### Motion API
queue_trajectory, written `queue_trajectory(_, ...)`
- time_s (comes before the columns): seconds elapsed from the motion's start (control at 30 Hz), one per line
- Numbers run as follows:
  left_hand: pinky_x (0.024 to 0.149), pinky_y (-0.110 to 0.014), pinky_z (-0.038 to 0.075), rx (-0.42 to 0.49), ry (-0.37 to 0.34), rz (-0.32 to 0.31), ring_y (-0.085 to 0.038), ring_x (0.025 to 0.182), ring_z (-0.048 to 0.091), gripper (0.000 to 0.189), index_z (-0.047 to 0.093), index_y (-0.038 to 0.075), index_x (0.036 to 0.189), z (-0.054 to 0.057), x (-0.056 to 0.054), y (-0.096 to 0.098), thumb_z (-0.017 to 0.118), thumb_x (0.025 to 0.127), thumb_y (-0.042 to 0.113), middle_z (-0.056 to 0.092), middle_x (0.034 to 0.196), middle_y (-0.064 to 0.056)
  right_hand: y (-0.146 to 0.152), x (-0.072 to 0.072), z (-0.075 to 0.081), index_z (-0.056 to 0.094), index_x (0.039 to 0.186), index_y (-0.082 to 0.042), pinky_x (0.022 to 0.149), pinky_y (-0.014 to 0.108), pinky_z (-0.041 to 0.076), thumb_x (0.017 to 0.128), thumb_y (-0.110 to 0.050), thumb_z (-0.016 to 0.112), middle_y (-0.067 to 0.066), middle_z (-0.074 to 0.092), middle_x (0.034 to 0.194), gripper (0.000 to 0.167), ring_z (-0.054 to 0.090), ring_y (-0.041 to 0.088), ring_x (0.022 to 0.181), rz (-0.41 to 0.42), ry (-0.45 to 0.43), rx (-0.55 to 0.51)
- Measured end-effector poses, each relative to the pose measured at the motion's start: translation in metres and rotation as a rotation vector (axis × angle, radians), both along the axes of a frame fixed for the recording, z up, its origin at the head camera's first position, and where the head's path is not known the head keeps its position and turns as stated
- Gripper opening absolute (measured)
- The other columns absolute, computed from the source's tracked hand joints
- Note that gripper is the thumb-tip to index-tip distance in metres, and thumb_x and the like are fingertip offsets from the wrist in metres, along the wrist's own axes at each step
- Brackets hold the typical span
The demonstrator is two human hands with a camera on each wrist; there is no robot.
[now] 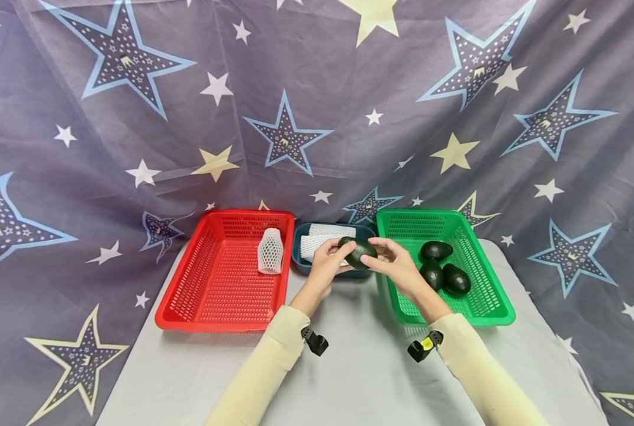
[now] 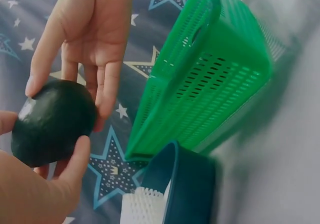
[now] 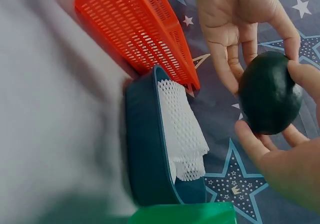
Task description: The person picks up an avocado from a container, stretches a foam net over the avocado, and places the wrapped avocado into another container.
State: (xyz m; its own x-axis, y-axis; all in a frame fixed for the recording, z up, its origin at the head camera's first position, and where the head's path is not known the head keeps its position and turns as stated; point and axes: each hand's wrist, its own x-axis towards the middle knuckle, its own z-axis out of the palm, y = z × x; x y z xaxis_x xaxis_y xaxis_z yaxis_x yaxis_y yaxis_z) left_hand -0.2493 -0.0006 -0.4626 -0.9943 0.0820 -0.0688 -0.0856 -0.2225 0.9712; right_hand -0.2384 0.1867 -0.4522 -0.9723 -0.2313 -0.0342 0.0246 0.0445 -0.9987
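Note:
Both hands hold one dark green avocado (image 1: pixel 357 253) between them, raised above the small blue bin (image 1: pixel 302 267). My left hand (image 1: pixel 325 264) grips its left end with thumb and fingers. On its right end, the thumb and fingers of my right hand (image 1: pixel 400 269) pinch it. The wrist views show the avocado (image 2: pixel 54 123) lying on its side, bare and smooth, with fingertips (image 3: pixel 248 134) against its skin. White foam net sleeves (image 3: pixel 181 124) lie in the blue bin below the hands, partly hidden by them in the head view.
A red basket (image 1: pixel 184 325) stands at the left, with a white foam net (image 1: pixel 270 251) at its right side; whether anything is inside that net is unclear. The green basket (image 1: pixel 495 319) at the right holds three avocados (image 1: pixel 456 279). A star-patterned cloth (image 1: pixel 317 89) hangs behind the table (image 1: pixel 359 367).

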Motion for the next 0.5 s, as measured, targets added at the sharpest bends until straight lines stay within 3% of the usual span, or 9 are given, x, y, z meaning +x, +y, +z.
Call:
queue_trajectory(0.17, 0.085, -0.042, 0.062, 0.058, 0.0, 0.018, -0.013, 0.091, 0.066, 0.046, 0.057, -0.003, 0.133, -0.002, 0.0, -0.005, 0.069, 0.095, 0.021, 0.067, 0.114, -0.014, -0.002, 0.0, 0.003, 0.046, 0.146, -0.002, 0.094, 0.029, 0.058, 0.097, -0.014, 0.069, 0.013, 0.052, 0.128, 0.055, 0.066, 0.011, 0.104, -0.021, -0.033, -0.065)
queue_trajectory(0.33, 0.089, -0.043, 0.061, 0.021, -0.004, -0.004, -0.012, 0.092, 0.068, 0.048, 0.057, -0.001, 0.134, -0.003, -0.001, -0.014, 0.07, 0.094, 0.022, 0.067, 0.124, -0.018, -0.001, -0.002, 0.008, 0.049, 0.145, 0.0, 0.094, 0.026, 0.057, 0.097, -0.015, 0.069, 0.011, 0.053, 0.128, 0.054, 0.062, 0.011, 0.106, -0.04, -0.02, -0.059)
queue_trajectory(0.5, 0.09, -0.042, 0.061, 0.013, -0.016, -0.016, -0.011, 0.089, 0.069, 0.044, 0.061, 0.001, 0.131, -0.003, -0.001, -0.019, 0.072, 0.093, 0.02, 0.069, 0.119, -0.014, -0.001, -0.003, 0.009, 0.05, 0.143, 0.001, 0.092, 0.021, 0.056, 0.096, -0.015, 0.07, 0.008, 0.054, 0.129, 0.054, 0.058, 0.011, 0.11, -0.052, -0.023, -0.058)
